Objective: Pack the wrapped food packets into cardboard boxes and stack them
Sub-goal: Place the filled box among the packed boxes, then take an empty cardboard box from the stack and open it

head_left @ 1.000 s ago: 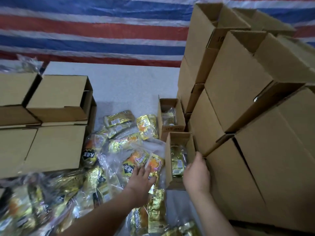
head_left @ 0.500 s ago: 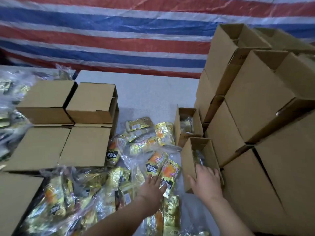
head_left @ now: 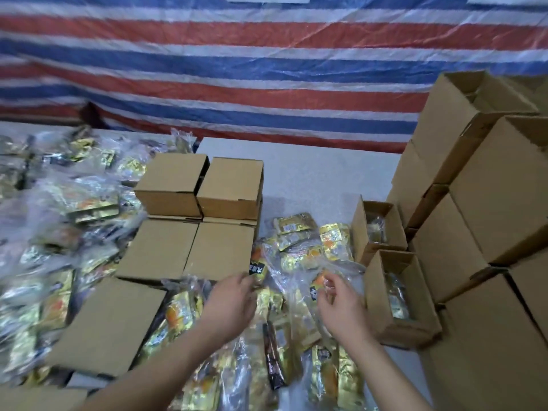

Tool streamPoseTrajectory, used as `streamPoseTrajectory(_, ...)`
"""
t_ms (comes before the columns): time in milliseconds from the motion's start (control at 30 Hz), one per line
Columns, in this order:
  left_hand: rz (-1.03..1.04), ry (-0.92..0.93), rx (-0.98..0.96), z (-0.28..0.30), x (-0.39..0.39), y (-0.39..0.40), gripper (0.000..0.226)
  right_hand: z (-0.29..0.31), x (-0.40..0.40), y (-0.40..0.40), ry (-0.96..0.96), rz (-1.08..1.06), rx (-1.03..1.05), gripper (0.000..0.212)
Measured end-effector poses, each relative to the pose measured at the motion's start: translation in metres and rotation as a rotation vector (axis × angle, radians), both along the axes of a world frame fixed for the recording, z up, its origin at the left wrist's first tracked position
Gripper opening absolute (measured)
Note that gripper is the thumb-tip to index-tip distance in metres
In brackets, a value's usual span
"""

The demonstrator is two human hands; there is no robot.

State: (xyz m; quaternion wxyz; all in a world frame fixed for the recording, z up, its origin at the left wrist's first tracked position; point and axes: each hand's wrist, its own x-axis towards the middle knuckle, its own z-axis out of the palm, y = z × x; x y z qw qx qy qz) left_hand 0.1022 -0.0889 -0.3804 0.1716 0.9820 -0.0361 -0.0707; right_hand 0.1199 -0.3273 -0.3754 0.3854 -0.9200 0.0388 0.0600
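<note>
Brown card: closed boxes (head_left: pixel 189 250) sit on the left side of the table (head_left: pixel 302 176), two far ones stacked on two near ones, with one more nearer still.
Open boxes: the near open box (head_left: pixel 400 298) stands on the right with gold packets inside. A far open box (head_left: pixel 379 229) sits just behind it, also with something inside.
Tall stack: big empty-looking cartons (head_left: pixel 486 221) are piled up on the far right.
Food packets: a shiny gold and orange pile of packets (head_left: pixel 299 247) lies in the middle, between the closed boxes and the open ones. More packets (head_left: pixel 62 232) spread over the left.
What changed: half a second ago the right hand was on the near open box. Now it is back over the pile. The left hand has slid a bit farther up the pile.
Left hand: the left hand (head_left: pixel 231 304) reaches into the pile with bent fingers on the clear wrap; I cannot tell if it really holds a packet.
Right hand: the right hand (head_left: pixel 341 304) has curled fingers and seems to pinch clear wrap near an orange packet (head_left: pixel 318 280).
What it means: the last packet looks dropped in, and both hands are now picking the next one for the near open box.
</note>
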Motion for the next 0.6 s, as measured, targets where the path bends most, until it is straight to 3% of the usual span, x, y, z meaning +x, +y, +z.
streamPoseTrajectory(100, 0.119, 0.018, 0.007, 0.029, -0.011, 0.053, 0.038, -0.003, -0.002, 0.031, 0.016, 0.079, 0.002, 0.042)
streamPoseTrajectory(267, 0.154, 0.117, 0.226, 0.059, -0.08, 0.134, 0.039, -0.008, -0.018, 0.082, 0.053, 0.249, -0.025, 0.041)
streamPoseTrajectory(433, 0.232, 0.277, 0.367, 0.031, -0.159, 0.158, 0.063, -0.012, -0.05, 0.129, 0.059, 0.426, -0.031, 0.027)
streamPoseTrajectory(600, 0.296, 0.246, 0.408, 0.009, -0.181, 0.153, 0.051, -0.013, -0.076, 0.16, 0.059, 0.545, -0.079, 0.031)
